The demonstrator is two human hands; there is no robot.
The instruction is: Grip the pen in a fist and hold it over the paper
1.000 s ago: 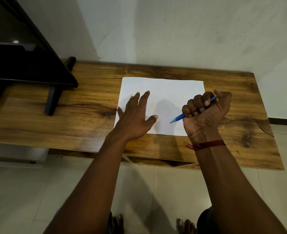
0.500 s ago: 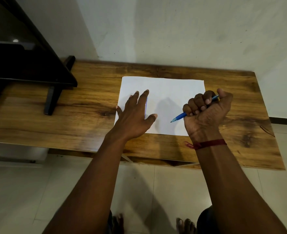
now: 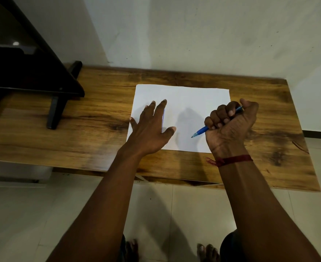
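Your tabletop (image 3: 91, 133) is a long wooden board set against the wall, and the white sheet of paper (image 3: 190, 99) lies flat on it; take the sheet as your landmark. A dark stand (image 3: 42, 76) sits on the board well to the sheet's left, so the open room lies to the sheet's right and along the strip of wood between its near edge and the tabletop's near edge

Your left hand (image 3: 150, 129) lies flat on the sheet's left part, fingers straight and spread, with a short blue line (image 3: 163, 120) on the paper just beside the forefinger. Keep that palm pressing down so the sheet cannot slide while you trace

Your right hand (image 3: 229, 127) is curled into a fist round the blue pen (image 3: 200, 132), over the sheet's right near corner, tip aimed toward the left hand and seemingly just off the paper. A fist grip will likely steer poorly; I judge a lighter hold nearer the tip would follow the fingers more cleanly. Mind the sheet's near edge, which your right wrist overhangs
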